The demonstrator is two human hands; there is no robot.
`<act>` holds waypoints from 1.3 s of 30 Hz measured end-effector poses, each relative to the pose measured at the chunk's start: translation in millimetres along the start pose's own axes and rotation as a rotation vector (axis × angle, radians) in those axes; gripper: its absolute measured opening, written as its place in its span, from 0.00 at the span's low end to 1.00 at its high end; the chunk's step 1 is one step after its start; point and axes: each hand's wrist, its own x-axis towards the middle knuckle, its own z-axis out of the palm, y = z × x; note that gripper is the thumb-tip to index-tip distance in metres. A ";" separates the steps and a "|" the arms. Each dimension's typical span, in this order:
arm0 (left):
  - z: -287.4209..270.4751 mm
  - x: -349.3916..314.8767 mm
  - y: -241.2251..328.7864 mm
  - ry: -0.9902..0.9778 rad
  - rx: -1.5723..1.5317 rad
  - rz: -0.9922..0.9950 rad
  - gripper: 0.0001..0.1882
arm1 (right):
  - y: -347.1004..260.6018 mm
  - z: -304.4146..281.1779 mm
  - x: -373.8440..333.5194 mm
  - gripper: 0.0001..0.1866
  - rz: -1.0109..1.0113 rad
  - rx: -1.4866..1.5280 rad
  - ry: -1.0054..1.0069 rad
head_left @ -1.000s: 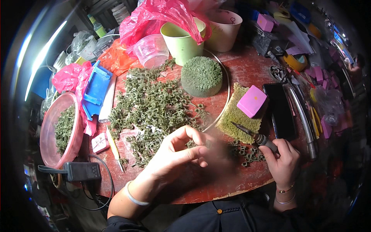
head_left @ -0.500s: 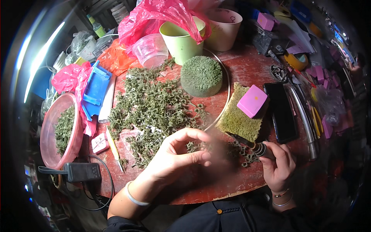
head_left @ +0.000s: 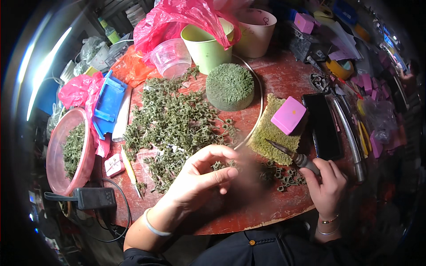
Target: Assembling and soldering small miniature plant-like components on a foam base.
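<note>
The right hand [head_left: 327, 181] is closed around a pointed tool [head_left: 298, 158], its tip over the sponge [head_left: 270, 128]; contact cannot be confirmed. The left hand [head_left: 195, 177], left of the sponge, has thumb and forefinger parted; any hold is unclear. Judged step: tending the tip. Next move calls for steady tip control beside the green pieces [head_left: 289, 178] near the sponge.

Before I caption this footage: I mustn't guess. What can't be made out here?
All in the head view:
- Left hand: blur at its fingertips hides whether it holds anything.
- Tool: rear end covered by the right hand.
- Green bucket: near wall hides the bottom inside.
- Dark clothing: cut off by the lower edge.
</note>
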 end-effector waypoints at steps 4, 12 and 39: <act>8.7 -0.8 5.7 0.052 0.054 -0.014 0.15 | 1.8 -1.2 -1.7 0.16 -0.039 0.000 0.009; 5.5 1.8 -1.3 0.030 0.357 0.189 0.13 | -11.1 3.1 -2.2 0.18 -0.139 0.184 -0.018; 6.3 2.9 -3.3 0.015 0.516 0.219 0.11 | -6.9 7.3 -2.5 0.19 -0.164 0.214 -0.076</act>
